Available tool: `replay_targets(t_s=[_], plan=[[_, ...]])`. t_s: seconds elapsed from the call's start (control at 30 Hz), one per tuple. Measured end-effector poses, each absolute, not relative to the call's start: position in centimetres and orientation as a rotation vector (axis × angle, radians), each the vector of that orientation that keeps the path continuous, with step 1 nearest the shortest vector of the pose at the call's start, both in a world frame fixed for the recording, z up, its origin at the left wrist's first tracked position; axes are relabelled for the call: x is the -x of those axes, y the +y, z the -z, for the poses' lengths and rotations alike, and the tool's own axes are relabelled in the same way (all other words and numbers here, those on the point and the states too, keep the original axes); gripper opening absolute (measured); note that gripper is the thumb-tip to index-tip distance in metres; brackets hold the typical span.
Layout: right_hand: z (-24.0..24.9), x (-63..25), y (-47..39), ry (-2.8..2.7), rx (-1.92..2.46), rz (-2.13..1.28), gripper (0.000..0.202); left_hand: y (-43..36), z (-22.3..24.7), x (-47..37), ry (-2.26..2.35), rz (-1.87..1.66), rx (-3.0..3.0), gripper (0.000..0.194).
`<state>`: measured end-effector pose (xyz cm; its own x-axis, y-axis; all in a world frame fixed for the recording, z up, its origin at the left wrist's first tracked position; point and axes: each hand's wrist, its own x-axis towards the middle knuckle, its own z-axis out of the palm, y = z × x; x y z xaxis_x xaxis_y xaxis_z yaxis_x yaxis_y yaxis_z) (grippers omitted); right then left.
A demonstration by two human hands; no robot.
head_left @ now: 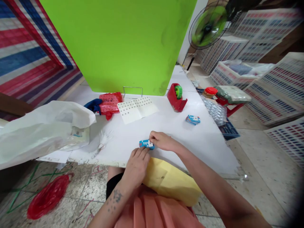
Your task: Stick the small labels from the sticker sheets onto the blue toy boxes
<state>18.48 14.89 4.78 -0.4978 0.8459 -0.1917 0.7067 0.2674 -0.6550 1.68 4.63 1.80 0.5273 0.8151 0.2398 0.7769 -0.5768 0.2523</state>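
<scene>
While a smooth, upright green panel (123, 41) closes the far side, a flat white surface (173, 142) spreads before the person, its near edge rough and worn. The right edge runs slanting toward the back, and a broad bare stretch between it and the right hand (162, 142) gives this arm room to move. On the left the room is less, because a limp, milky plastic bag (42, 129) covers that end. A creased yellow piece (173, 182) lies at the near edge, between the forearms. Beyond the hands are a creased white sheet (137, 109) with rows of small dark squares, a hard red tape dispenser (173, 99) and a crinkled red plastic packet (111, 102). The left hand (139, 163) rests its fingertips along the lower edge of a rectangular blue TOY card (143, 143); its thumb is hidden, so I cannot tell whether its grip is clamped. The right grip is pinched together at the card's right end; what is between the fingertips is too small to tell. Similar blue cards (193, 119) lie stacked near the dispenser, well apart from the hands. The single card lies flat near the near edge.
</scene>
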Motion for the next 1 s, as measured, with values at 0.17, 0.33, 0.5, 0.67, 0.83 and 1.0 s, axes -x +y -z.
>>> replay_targets(t_s=[0.17, 0.33, 0.5, 0.67, 0.83, 1.0], plan=[[-4.9, -18.3, 14.8, -2.353, 1.46, -1.024, 0.014, 4.7, -2.0, -1.8, 1.404, -0.48, -2.656, 0.029], [-5.0, -18.3, 14.8, -2.354, 1.47, -1.008, 0.014, 4.8, -2.1, -1.9, 1.411, -0.465, -2.671, 0.028], [-4.6, -18.2, 14.8, -2.355, 1.464, -0.976, 0.015, 5.0, -2.2, -2.0, 1.417, -0.419, -2.691, 0.026], [-3.8, -18.3, 14.4, -2.344, 1.432, -0.875, 0.01, 5.1, -2.2, -2.2, 1.443, -0.378, -2.686, 0.023], [-3.8, -18.7, 13.3, -2.361, 1.195, -0.556, 0.011, 5.1, -2.5, -2.1, 1.418, -0.392, -2.689, 0.021], [-4.4, -19.0, 12.9, -2.256, 1.178, -0.495, 0.005, 4.3, -3.1, -1.5, 1.387, -0.477, -2.654, 0.025]])
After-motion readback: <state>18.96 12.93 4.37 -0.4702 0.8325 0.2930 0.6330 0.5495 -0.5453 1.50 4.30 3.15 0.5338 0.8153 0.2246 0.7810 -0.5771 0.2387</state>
